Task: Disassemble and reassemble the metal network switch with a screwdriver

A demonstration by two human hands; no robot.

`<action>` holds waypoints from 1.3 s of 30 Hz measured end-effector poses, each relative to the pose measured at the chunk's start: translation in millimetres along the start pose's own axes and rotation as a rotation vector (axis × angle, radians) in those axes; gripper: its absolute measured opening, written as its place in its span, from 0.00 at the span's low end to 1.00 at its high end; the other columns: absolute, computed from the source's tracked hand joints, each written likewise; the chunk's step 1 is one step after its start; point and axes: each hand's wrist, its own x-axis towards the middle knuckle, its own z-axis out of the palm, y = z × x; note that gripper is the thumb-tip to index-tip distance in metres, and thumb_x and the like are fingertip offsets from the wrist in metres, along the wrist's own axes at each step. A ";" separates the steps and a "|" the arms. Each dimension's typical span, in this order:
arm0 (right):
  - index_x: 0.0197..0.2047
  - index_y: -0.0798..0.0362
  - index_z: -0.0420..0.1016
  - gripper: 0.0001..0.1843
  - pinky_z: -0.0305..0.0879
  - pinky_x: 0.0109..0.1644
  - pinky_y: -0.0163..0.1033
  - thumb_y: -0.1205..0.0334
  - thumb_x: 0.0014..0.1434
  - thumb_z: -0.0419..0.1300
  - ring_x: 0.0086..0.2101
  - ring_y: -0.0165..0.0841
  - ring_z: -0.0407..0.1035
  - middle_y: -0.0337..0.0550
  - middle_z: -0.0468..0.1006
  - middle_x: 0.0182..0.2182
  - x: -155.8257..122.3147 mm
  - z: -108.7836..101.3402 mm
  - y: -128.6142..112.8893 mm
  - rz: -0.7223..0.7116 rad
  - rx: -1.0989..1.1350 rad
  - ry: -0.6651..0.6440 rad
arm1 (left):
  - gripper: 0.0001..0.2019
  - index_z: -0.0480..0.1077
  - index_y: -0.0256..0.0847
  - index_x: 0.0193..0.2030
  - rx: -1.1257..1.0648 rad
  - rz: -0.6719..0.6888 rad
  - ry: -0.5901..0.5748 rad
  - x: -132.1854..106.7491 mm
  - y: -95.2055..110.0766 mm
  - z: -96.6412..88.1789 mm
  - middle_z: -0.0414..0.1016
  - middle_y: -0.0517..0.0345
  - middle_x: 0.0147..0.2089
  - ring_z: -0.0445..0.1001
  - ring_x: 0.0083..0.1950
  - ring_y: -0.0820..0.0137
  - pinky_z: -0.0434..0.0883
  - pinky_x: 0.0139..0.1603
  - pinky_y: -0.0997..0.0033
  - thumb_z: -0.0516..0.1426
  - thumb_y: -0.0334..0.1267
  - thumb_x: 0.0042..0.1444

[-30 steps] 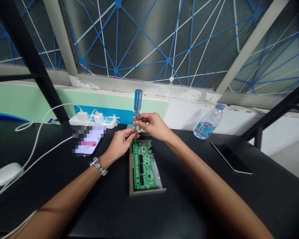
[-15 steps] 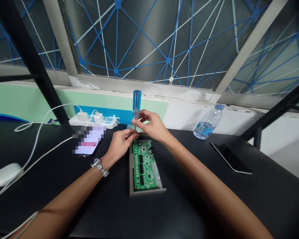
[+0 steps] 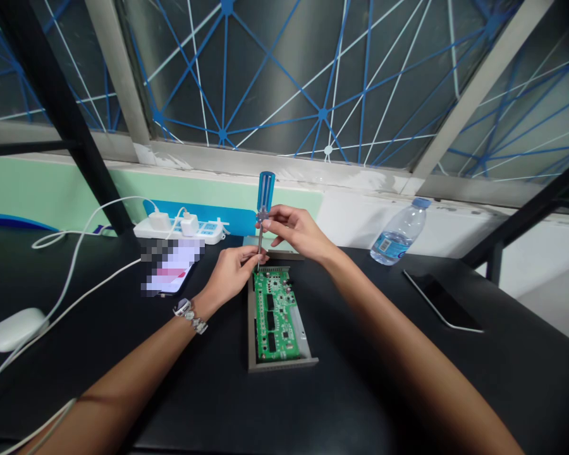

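Observation:
A screwdriver with a clear blue handle point(image 3: 265, 191) stands nearly upright, leaning slightly right. My right hand point(image 3: 307, 234) pinches it between thumb and fingers just below the handle. Lower down, my left hand point(image 3: 228, 276) has thumb and fingertips closed around the shaft near its tip. The tip reaches the far left corner of a green circuit board point(image 3: 275, 316); its exact contact point is too small to make out. That board sits in a grey metal tray-like housing point(image 3: 251, 344) on the black table. Behind my hands lies a flat metal piece point(image 3: 284, 254), partly hidden.
On the left are a phone with a lit screen point(image 3: 175, 268), a white power strip point(image 3: 213, 234) with plugs, and a white adapter point(image 3: 18, 330) with cables. To the right stand a water bottle point(image 3: 398, 234) and a dark phone point(image 3: 440, 300). A window wall rises behind.
The screwdriver handle tilts a little further right, and my right hand's fingers have shifted slightly on it. My left hand keeps its place by the shaft. The whole view has moved slightly.

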 end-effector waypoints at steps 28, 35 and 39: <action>0.32 0.53 0.67 0.16 0.67 0.33 0.37 0.54 0.48 0.68 0.33 0.32 0.68 0.38 0.70 0.29 4.3 5.6 2.9 -0.080 -0.059 0.169 | 0.11 0.75 0.37 0.45 0.024 -0.009 0.037 -3.7 -2.8 7.9 0.82 0.49 0.43 0.81 0.46 0.61 0.74 0.52 0.62 0.53 0.39 0.64; 0.33 0.55 0.69 0.18 0.65 0.27 0.36 0.54 0.46 0.70 0.32 0.33 0.69 0.42 0.73 0.30 4.5 6.2 5.0 -0.043 0.002 0.209 | 0.11 0.74 0.38 0.45 0.058 0.000 0.056 -3.8 -2.4 9.4 0.82 0.49 0.43 0.81 0.46 0.61 0.74 0.51 0.63 0.53 0.40 0.64; 0.33 0.55 0.70 0.18 0.67 0.31 0.37 0.54 0.46 0.71 0.31 0.31 0.69 0.40 0.73 0.28 6.6 6.8 8.3 -0.068 0.007 0.236 | 0.09 0.71 0.40 0.46 0.117 0.019 0.094 -8.1 -1.7 16.0 0.80 0.51 0.45 0.79 0.47 0.63 0.74 0.50 0.63 0.52 0.38 0.64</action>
